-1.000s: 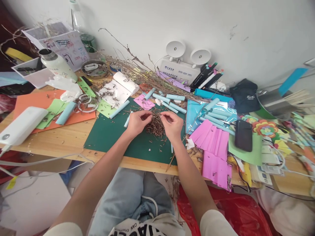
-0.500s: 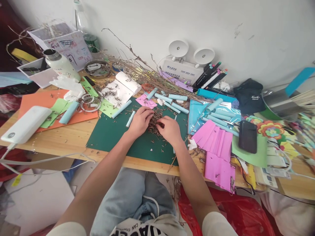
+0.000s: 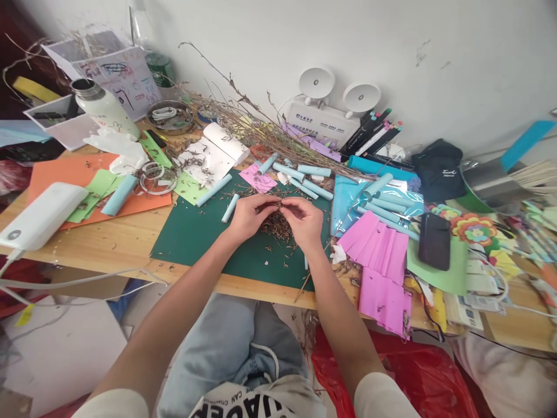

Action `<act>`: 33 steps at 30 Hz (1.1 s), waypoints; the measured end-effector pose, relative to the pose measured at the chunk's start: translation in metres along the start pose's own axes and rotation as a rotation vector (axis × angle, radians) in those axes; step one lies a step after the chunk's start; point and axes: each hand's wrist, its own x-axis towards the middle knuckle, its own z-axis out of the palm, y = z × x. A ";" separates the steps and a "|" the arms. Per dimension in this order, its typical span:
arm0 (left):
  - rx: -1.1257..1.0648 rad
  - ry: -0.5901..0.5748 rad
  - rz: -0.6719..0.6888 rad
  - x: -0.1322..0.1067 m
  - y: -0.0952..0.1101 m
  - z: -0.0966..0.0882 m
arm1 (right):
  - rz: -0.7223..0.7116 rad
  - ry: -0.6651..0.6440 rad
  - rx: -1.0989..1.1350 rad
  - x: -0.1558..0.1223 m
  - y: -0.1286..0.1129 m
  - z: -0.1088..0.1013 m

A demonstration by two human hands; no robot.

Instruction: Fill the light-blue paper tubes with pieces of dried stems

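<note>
A pile of dry brown plant bits [image 3: 278, 226] lies on a dark green cutting mat [image 3: 195, 238] in the middle of the wooden table. My left hand [image 3: 249, 216] and my right hand [image 3: 306, 220] hover just above the pile, fingertips meeting over it. Both pinch a small dark piece of the dried stuff between them. Loose crumbs are scattered over the mat around the hands.
Light blue paper rolls [image 3: 304, 180] and long dry twigs [image 3: 243, 125] lie behind the mat. Pink paper sheets [image 3: 383, 261], a black phone [image 3: 434, 241] and a black pouch [image 3: 439, 168] sit to the right. To the left are orange paper [image 3: 65, 174], a white power bank [image 3: 41, 215] and a bottle [image 3: 102, 110].
Half a second ago both hands pressed down into the pile. They have risen and brought their fingertips together, pinching a bit of it. The camera shifted slightly.
</note>
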 end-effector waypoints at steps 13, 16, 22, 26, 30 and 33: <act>0.026 0.040 -0.088 0.000 -0.001 0.000 | 0.075 0.100 0.035 0.000 0.003 0.003; 0.021 0.033 -0.070 0.000 -0.001 0.000 | -0.030 0.052 -0.064 0.000 -0.002 0.000; -0.069 0.021 -0.074 -0.001 -0.005 0.001 | -0.125 -0.038 -0.111 -0.001 -0.001 0.002; -0.062 0.008 -0.068 -0.002 -0.008 0.002 | -0.105 -0.002 -0.152 -0.001 0.002 0.003; -0.060 0.088 -0.083 0.000 -0.008 0.001 | -0.054 0.074 -0.144 0.001 0.001 -0.001; -0.147 0.120 -0.123 0.001 -0.007 0.002 | -0.024 0.058 -0.070 0.001 0.001 0.000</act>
